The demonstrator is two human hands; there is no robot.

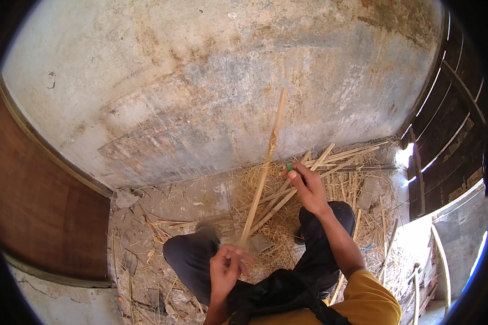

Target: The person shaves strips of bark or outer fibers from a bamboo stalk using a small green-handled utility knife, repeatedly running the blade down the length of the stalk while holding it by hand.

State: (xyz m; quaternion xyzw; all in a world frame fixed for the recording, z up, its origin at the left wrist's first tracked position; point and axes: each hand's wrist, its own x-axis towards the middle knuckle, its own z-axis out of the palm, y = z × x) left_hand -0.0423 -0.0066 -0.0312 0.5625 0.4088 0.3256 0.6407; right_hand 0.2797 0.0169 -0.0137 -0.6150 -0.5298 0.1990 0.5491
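Observation:
My left hand [226, 266] grips the lower end of a long pale wooden stick [266, 162] that rises steeply, leaning right toward the stained wall. My right hand [307, 184] is stretched forward past my knee and is closed on a small tool with a green handle [289, 167], close to the stick's middle. Under the hands lie several more cut sticks [314, 163] on a heap of dry straw [276, 222]. My dark trouser legs [195, 260] are bent beneath me.
A stained concrete wall [211, 81] fills the view ahead. A brown wooden panel [38, 206] stands at the left. Dark wooden slats [450, 135] and more poles [442, 260] are at the right. Rubble and straw cover the floor [141, 254].

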